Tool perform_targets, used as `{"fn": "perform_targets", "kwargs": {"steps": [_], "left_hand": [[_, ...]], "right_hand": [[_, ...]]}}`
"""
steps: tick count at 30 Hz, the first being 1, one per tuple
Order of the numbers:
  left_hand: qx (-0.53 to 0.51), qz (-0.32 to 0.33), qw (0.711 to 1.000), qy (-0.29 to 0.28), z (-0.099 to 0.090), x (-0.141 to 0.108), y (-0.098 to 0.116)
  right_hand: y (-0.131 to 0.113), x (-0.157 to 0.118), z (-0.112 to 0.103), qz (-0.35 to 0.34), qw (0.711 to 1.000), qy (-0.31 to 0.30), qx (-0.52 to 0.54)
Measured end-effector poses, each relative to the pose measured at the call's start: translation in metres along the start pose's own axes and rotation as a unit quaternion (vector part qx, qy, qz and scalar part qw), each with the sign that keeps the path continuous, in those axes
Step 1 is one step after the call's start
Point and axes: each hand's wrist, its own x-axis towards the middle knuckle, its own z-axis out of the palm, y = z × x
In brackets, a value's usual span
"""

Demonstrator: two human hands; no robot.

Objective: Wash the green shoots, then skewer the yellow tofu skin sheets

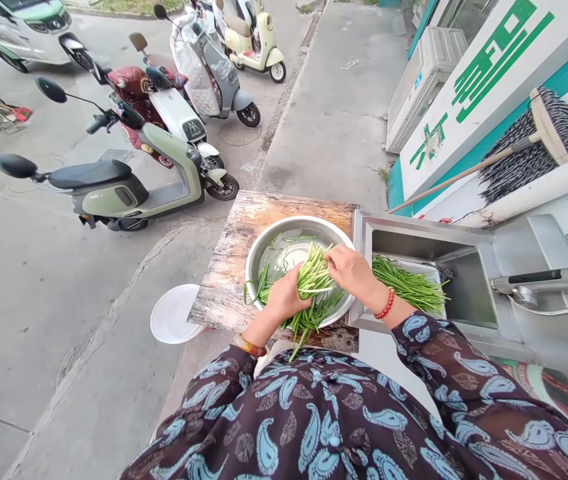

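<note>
A bunch of green chives [315, 272] with pale stem ends lies across a metal basin [250, 267]. My left hand [288, 295] is wrapped around the bunch, and the leafy ends hang below it over the basin's near rim. At the stem ends, my right hand [350, 268] has its fingers pinched together on the chives; its fingertips are partly hidden. Loose green pieces lie in the bottom of the basin. To the right, more chives [409, 285] rest in a white tray [434, 272] inside the sink.
The basin stands on a worn wooden board [224, 280]. A steel sink [469, 287] with a faucet [549, 279] adjoins its right side. Below on the left is a round white lid or tub [174, 313]. Parked scooters [134, 183] and a leaning mop [514, 143] stand farther off.
</note>
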Motion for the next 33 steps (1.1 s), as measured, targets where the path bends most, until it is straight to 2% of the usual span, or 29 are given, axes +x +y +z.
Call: {"fn": "perform_targets", "kwargs": {"steps": [4,8,12,17,23,26,29,33], "left_hand": [[-0.007,-0.006,1.0,-0.006,-0.003,-0.001,0.0],[-0.016,-0.006,1.0,-0.008,-0.004,0.0,0.001],[-0.015,-0.003,1.0,-0.003,-0.002,0.0,0.0],[-0.009,-0.008,1.0,-0.003,0.0,-0.001,-0.003],[0.001,-0.019,1.0,-0.011,-0.002,-0.001,-0.003],[-0.001,-0.023,1.0,-0.016,-0.003,-0.001,-0.002],[-0.002,-0.023,1.0,-0.012,-0.002,-0.001,-0.001],[-0.007,-0.027,1.0,-0.004,-0.002,0.0,-0.001]], "right_hand": [[0.011,0.001,0.002,0.029,0.995,0.029,0.094],[0.014,0.001,-0.006,0.037,0.983,0.02,0.177],[0.005,-0.001,-0.008,0.0,0.993,0.003,0.117],[0.0,0.001,0.002,-0.016,0.999,0.017,0.036],[0.011,0.002,0.006,0.018,0.989,0.051,0.136],[0.014,0.0,-0.001,-0.005,0.986,0.022,0.168],[0.013,0.0,-0.008,-0.046,0.989,-0.015,0.136],[0.011,0.005,-0.011,-0.049,0.991,-0.028,0.121]]}}
